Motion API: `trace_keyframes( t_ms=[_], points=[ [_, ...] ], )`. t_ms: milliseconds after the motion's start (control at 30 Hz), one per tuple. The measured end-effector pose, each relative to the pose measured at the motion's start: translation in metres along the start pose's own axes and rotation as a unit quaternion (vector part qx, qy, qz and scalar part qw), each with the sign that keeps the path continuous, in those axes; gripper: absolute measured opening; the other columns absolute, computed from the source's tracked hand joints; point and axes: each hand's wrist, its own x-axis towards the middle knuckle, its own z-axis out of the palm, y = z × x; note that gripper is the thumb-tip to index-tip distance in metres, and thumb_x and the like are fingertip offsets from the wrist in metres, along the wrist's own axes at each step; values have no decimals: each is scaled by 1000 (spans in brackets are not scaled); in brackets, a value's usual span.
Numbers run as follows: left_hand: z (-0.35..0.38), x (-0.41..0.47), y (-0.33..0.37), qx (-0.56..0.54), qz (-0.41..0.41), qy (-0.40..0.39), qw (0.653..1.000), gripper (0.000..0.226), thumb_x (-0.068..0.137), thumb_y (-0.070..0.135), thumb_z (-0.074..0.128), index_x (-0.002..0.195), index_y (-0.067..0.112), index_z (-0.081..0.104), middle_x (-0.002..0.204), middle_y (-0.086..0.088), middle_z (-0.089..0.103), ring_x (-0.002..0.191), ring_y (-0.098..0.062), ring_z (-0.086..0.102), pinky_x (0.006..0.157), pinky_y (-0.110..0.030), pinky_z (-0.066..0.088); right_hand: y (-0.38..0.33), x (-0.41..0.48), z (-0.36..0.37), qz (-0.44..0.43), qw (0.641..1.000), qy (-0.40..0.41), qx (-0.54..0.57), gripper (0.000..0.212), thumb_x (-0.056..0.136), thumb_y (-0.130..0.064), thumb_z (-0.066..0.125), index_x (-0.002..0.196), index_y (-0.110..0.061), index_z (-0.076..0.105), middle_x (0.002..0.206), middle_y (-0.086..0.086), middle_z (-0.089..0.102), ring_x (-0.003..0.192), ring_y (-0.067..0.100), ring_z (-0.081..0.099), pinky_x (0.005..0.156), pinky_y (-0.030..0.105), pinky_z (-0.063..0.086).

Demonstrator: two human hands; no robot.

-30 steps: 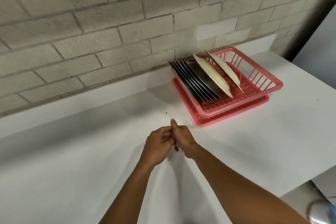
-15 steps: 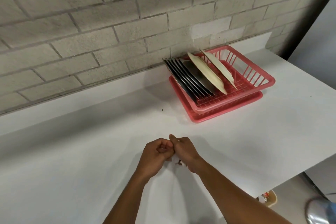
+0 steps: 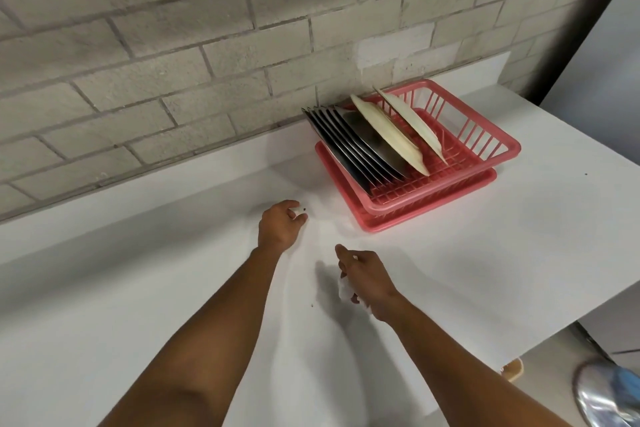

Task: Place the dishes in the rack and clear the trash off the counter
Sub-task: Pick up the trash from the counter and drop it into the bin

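Dishes are already standing in the pink rack at two o'clock — only trash seems to be remaining: the right hand is gripping a white scrap, the left hand, loosely curled and empty, is hovering beside a dark crumb at twelve o'clock.

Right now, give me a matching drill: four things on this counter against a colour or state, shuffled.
Things:
1 rack
2 crumb
3 right hand
4 cream plates

Matches:
a grips a white scrap
b pink
c leaning in the rack
d dark, on the counter by the left hand

Pairs: 1-b, 2-d, 3-a, 4-c.
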Motion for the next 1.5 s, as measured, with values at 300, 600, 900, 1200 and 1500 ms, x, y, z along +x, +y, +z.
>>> trace_keyframes(
  t_ms=[300, 600, 900, 1200, 1500],
  points=[
    [16, 23, 3, 63, 35, 24, 997, 16, 92, 28, 71, 102, 19, 79, 106, -2, 77, 101, -25, 70, 95, -33, 54, 2, 5, -4, 15, 1000, 5, -2, 63, 102, -49, 53, 44, -24, 52, 46, 3, 57, 36, 15, 48, 37, 15, 31],
    [22, 21, -3, 113, 68, 59, 990, 16, 97, 12, 63, 99, 10, 78, 107, -7, 76, 101, -27, 69, 91, -32, 53, 0, 5, -7, 27, 1000, 6, 3, 51, 103, -48, 54, 63, -16, 53, 46, 4, 56, 42, 23, 55, 42, 18, 33],
    [24, 23, -1, 186, 112, 48, 975, 23, 102, 15, 52, 112, 3, 69, 111, -15, 67, 102, -32, 65, 91, -35, 51, -2, 4, -10, 38, 999, 7, -8, 47, 103, -49, 53, 74, -13, 56, 49, 3, 58, 44, 23, 58, 41, 17, 34],
    [22, 29, -3, 175, 88, 9, 981, 20, 98, 8, 54, 114, 3, 64, 119, -14, 63, 114, -30, 59, 98, -33, 45, -4, 6, -7, 32, 999, 8, -7, 46, 104, -47, 53, 75, -12, 57, 49, 3, 58, 45, 23, 58, 43, 20, 35],
    [14, 28, -9, 84, 66, 20, 994, 21, 93, 4, 57, 80, 18, 66, 107, -2, 74, 101, -22, 67, 92, -31, 52, -3, 7, -4, 48, 999, -5, 16, 44, 105, -44, 53, 78, -9, 54, 48, 6, 52, 40, 21, 53, 40, 18, 30]
  ],
)
